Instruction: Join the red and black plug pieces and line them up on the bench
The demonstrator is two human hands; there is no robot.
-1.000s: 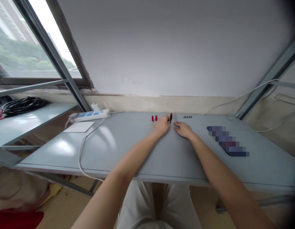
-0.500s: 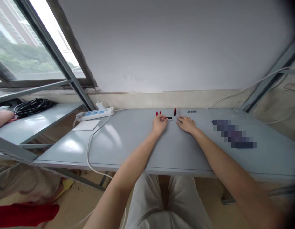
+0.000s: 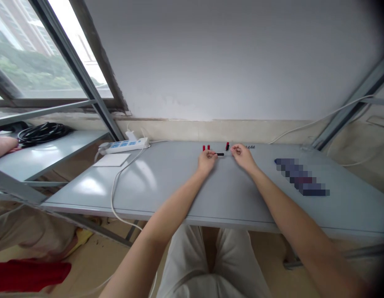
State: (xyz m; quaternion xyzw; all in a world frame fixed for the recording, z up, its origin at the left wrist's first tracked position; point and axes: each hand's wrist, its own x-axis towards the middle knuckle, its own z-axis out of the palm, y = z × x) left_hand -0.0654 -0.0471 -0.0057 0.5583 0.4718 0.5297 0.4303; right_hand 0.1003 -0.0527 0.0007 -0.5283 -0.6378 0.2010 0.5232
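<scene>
My left hand (image 3: pixel 207 160) is closed in a pinch around a slim black rod (image 3: pixel 220 154), which sticks out to the right like a pen barrel. Facing it, my right hand (image 3: pixel 241 155) has its fingertips pressed together near the rod's free end. A thin pale piece may be between them, too small to name. Two small red cylinders (image 3: pixel 206 147) stand just beyond my left hand. A red-and-black piece (image 3: pixel 227 146) leans between the hands at the back. Several small dark pieces (image 3: pixel 251 147) lie in a row behind my right hand, partly hidden.
A white power strip (image 3: pixel 127 145) with a trailing cable and a white flat box (image 3: pixel 111 160) lie at the left. A blurred dark blue item (image 3: pixel 299 176) is on the right of the grey table (image 3: pixel 229 194). Another person's arm (image 3: pixel 4 148) rests beside coiled black cable (image 3: pixel 44 133).
My right hand has lifted from lying spread on the table into a pinch close to the rod. My left hand keeps hold of the rod; the view has shifted slightly.
</scene>
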